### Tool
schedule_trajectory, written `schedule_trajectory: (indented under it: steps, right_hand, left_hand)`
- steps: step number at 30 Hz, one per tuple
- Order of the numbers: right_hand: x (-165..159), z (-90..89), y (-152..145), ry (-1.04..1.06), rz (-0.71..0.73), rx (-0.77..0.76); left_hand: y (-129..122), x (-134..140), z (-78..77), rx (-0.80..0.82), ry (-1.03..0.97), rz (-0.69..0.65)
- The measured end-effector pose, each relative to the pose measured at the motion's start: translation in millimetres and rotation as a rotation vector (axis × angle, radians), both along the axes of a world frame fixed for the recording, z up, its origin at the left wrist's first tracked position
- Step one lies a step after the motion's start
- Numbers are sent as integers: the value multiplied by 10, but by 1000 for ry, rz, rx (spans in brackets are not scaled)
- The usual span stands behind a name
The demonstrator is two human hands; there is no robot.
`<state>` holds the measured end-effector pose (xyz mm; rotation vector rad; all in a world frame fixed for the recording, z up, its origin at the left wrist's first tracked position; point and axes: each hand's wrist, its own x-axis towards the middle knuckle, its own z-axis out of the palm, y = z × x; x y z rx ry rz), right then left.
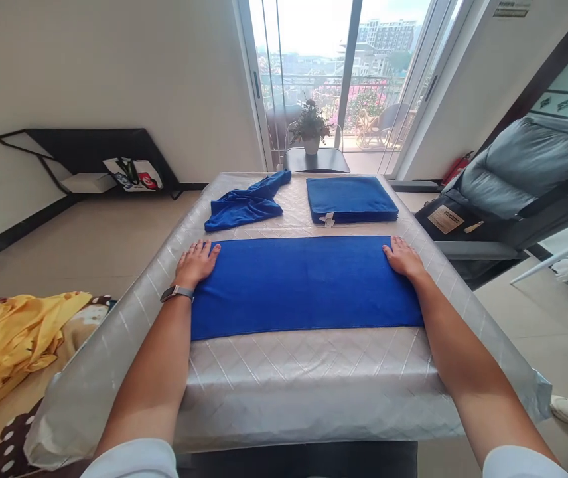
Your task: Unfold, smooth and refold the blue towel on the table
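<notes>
A blue towel (306,285) lies spread flat across the table in front of me, its long side running left to right. On its far left corner rests my left hand (198,262), palm down with the fingers stretched out. My right hand (403,257) lies flat on the far right corner, fingers also extended. Beyond the towel, a crumpled blue cloth (249,202) sits at the left. A neat stack of folded blue towels (351,197) with a white tag stands at the right.
The table wears a shiny quilted cover (314,372). Behind it is a chair (316,159) bearing a potted plant (310,126). A grey recliner (507,172) stands at the right. Yellow fabric (15,342) lies at the left, and a black-framed rack (99,149) leans near the wall.
</notes>
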<state>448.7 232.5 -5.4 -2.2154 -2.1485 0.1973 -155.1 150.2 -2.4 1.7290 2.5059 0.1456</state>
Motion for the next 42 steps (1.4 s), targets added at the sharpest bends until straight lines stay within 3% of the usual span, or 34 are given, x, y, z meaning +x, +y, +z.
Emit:
schedule_trajectory:
  steps: [34, 42]
  right_hand:
    - [20, 27, -2, 15, 1, 29]
    - [-66, 143, -188, 19, -7, 144]
  left_hand:
    - [-86, 54, 64, 99, 25, -20]
    - [-98, 380, 235, 239, 90, -188]
